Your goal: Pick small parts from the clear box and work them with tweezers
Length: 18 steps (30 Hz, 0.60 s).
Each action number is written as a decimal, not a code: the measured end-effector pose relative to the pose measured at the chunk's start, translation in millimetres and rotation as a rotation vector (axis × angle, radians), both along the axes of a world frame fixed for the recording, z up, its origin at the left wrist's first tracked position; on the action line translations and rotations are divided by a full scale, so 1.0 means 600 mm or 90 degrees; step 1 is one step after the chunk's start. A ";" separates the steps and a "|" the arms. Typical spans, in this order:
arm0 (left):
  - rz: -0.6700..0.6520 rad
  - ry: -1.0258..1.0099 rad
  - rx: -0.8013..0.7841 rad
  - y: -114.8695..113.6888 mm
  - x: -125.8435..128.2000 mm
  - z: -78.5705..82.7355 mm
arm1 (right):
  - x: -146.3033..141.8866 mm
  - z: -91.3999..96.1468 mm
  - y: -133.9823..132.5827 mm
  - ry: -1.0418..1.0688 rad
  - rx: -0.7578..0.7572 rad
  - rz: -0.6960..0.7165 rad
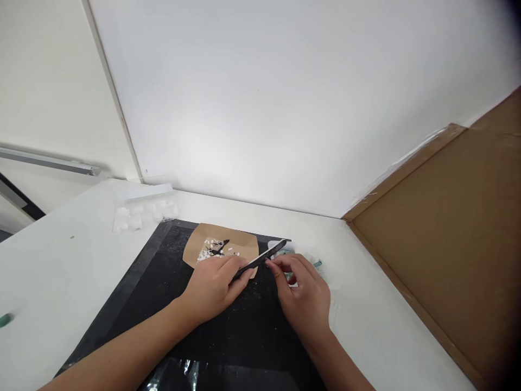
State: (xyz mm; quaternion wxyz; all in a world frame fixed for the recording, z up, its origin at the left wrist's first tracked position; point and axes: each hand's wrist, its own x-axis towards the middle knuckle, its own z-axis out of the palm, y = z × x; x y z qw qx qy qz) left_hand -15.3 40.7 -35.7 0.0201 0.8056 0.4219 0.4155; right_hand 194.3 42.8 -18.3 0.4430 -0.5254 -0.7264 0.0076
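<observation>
My left hand (215, 288) grips a slim black tool (264, 256) that slants up to the right over a black mat (171, 304). Fingers of my right hand (303, 290) pinch something small at the tool's middle; what it is I cannot make out. Just beyond my left hand lies a brown paper tray (240, 241) with several white scraps and a few dark bits (215, 250) on it. A small teal and clear object (315, 264) lies partly hidden behind my right hand.
The mat lies on a white table (61, 271) against a white wall. A clear plastic blister tray (142, 214) sits at the back left. A large brown board (448, 244) leans on the right. A small green thing (5, 320) lies at the left edge.
</observation>
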 end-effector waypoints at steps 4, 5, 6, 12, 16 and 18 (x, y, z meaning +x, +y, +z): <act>-0.011 0.005 0.003 0.003 -0.001 0.002 | 0.003 0.005 0.000 -0.001 -0.010 -0.056; -0.015 0.007 0.002 0.003 -0.001 0.002 | 0.008 0.007 0.003 0.005 -0.019 -0.076; -0.018 0.008 0.002 0.003 -0.001 0.003 | 0.013 0.009 0.006 0.012 -0.027 -0.089; -0.022 0.003 0.009 0.002 0.001 0.001 | 0.022 0.001 0.012 0.025 -0.035 0.012; -0.023 0.009 0.020 0.005 0.000 -0.001 | 0.010 -0.004 0.006 0.021 -0.040 0.086; -0.026 0.013 0.022 0.005 0.000 -0.001 | 0.011 -0.002 0.006 0.042 -0.049 0.065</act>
